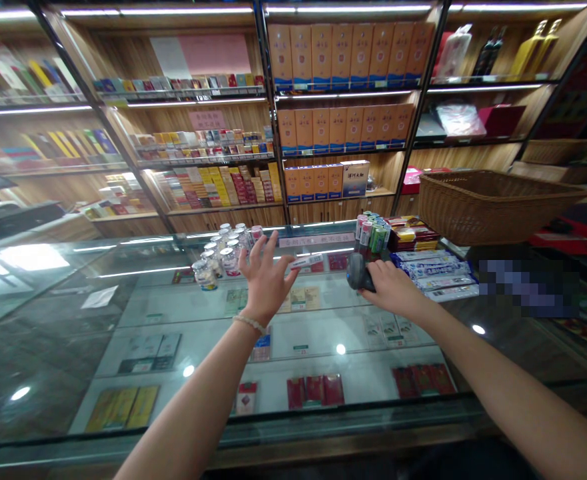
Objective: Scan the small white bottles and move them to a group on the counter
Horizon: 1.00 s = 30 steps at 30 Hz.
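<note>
Over the glass counter (173, 320), my left hand (266, 277) has its fingers spread, a bracelet on the wrist. A small white label or strip (307, 261) is at its thumb and index fingertip; whether it is pinched or lies just beyond them is unclear. To the right, my right hand (388, 283) is wrapped round a dark handheld scanner (357, 272), whose head points left. Clear jars with white lids (206, 275) stand left of my left hand. Small colourful cans or tubes (373, 233) stand behind the scanner.
Blue-and-white packets (438, 272) lie right of my right hand, with a wicker basket (493, 207) behind them. Red and yellow packs (413, 233) sit near the basket. Shelves with orange boxes (323, 130) rise behind the counter.
</note>
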Each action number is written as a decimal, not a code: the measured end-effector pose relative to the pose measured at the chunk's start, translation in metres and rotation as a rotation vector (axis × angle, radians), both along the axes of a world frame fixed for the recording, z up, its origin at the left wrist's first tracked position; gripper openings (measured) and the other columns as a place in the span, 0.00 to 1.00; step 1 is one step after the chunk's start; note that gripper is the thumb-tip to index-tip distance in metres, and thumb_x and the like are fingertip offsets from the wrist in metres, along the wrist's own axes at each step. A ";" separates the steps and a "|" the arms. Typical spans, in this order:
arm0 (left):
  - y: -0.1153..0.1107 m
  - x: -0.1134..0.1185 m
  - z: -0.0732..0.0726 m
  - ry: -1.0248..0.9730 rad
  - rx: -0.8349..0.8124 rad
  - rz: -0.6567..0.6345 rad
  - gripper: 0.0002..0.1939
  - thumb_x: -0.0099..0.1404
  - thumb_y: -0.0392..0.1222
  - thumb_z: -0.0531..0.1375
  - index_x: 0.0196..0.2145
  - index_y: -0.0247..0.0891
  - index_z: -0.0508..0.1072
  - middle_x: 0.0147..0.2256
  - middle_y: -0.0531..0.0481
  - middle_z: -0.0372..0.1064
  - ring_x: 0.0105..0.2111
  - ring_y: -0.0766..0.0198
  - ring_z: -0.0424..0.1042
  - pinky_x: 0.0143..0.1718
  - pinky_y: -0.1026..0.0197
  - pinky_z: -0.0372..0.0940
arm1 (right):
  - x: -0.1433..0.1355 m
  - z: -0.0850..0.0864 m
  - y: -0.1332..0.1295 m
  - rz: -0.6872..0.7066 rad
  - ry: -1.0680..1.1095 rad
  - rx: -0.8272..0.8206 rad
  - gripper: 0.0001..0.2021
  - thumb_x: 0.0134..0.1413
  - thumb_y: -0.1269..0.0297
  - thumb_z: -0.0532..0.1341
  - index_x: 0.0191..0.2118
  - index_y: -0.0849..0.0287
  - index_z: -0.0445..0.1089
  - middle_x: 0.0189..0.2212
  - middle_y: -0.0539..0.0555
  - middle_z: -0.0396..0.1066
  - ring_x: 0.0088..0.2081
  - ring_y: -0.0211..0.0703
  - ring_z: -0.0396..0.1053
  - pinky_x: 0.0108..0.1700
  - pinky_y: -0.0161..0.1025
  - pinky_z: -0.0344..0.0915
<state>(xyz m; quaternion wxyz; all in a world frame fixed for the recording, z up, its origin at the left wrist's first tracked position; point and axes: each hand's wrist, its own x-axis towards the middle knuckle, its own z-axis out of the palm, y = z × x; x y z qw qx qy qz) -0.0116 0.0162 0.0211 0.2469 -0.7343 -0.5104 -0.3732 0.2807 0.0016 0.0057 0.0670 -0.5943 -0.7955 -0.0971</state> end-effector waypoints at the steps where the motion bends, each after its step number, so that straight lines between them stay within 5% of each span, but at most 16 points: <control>1: 0.000 0.000 0.000 0.005 0.002 0.003 0.07 0.64 0.49 0.65 0.37 0.47 0.78 0.69 0.46 0.58 0.69 0.42 0.54 0.68 0.31 0.37 | 0.000 0.000 0.000 -0.003 -0.001 -0.002 0.18 0.62 0.51 0.59 0.47 0.61 0.65 0.47 0.64 0.70 0.49 0.58 0.68 0.45 0.46 0.63; 17: -0.001 0.000 0.000 0.001 -0.001 -0.008 0.06 0.64 0.48 0.65 0.38 0.47 0.79 0.68 0.46 0.59 0.68 0.42 0.55 0.69 0.33 0.36 | 0.005 0.003 0.002 -0.032 0.225 0.016 0.37 0.53 0.36 0.61 0.57 0.62 0.63 0.53 0.68 0.71 0.53 0.63 0.70 0.49 0.53 0.67; 23: -0.001 0.001 0.000 0.021 0.009 -0.007 0.06 0.65 0.48 0.65 0.38 0.47 0.79 0.68 0.46 0.59 0.68 0.43 0.55 0.68 0.33 0.38 | 0.000 0.002 0.003 -0.029 0.254 0.105 0.44 0.56 0.36 0.59 0.68 0.62 0.53 0.69 0.71 0.55 0.69 0.68 0.53 0.64 0.66 0.54; 30: 0.000 0.001 -0.001 0.020 -0.010 -0.011 0.07 0.65 0.49 0.65 0.39 0.48 0.79 0.69 0.45 0.58 0.68 0.43 0.55 0.67 0.32 0.39 | -0.004 0.004 0.002 -0.058 0.255 0.104 0.42 0.59 0.35 0.55 0.69 0.59 0.53 0.72 0.68 0.49 0.72 0.67 0.45 0.67 0.70 0.46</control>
